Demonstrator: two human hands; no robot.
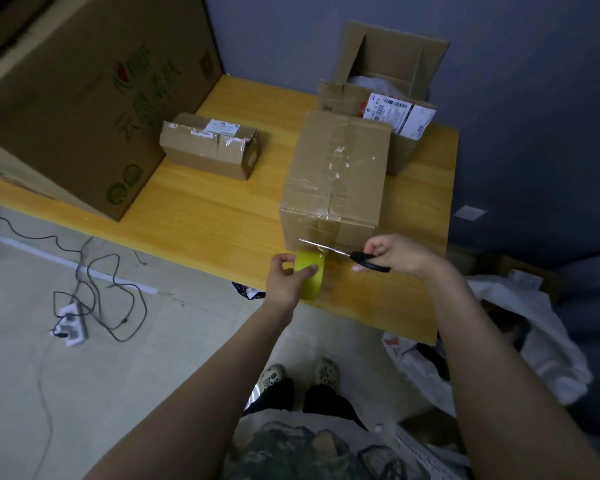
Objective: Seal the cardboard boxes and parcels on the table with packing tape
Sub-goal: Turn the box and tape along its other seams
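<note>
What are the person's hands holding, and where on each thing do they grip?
The left hand grips the yellow-green tape roll, thumb over its outer surface; the right hand holds the scissors by their black handles.

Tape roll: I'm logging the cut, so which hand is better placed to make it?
Right. The right hand grips the scissors, blades lying between the box and the tape roll; the left hand is busy holding that roll.
</note>
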